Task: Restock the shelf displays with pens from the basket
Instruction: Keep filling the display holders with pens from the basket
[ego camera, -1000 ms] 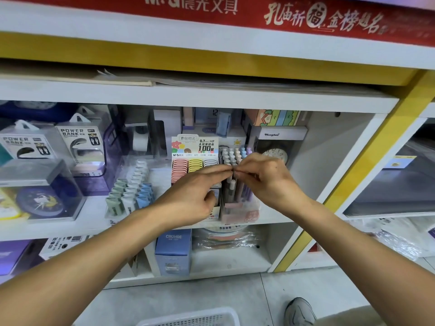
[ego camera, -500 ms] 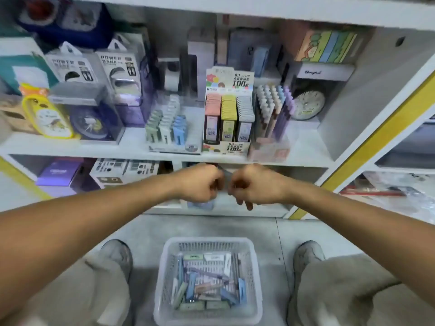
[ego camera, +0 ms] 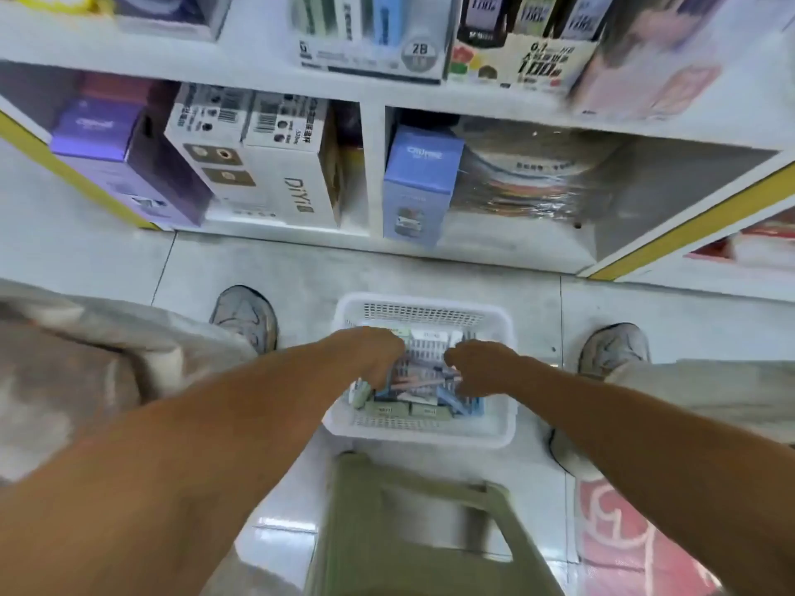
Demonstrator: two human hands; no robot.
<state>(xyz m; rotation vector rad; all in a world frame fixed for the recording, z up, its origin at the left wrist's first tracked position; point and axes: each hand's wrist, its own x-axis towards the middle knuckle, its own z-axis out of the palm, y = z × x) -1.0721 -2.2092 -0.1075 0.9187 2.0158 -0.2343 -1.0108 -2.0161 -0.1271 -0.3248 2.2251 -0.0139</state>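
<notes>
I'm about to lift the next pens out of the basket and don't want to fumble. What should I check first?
1. Both hands over the basket: ok, left hand and right hand are inside its rim.
2. Pens left to take: ok, several lie in it.
3. Firm grip on a pen: cannot tell, fingers hidden and blurred.
4. Basket steady: ok, it sits flat on the floor between the shoes.
5. Free slot in the pen display: cannot tell, it is cut off at the top edge and blurred.
</notes>
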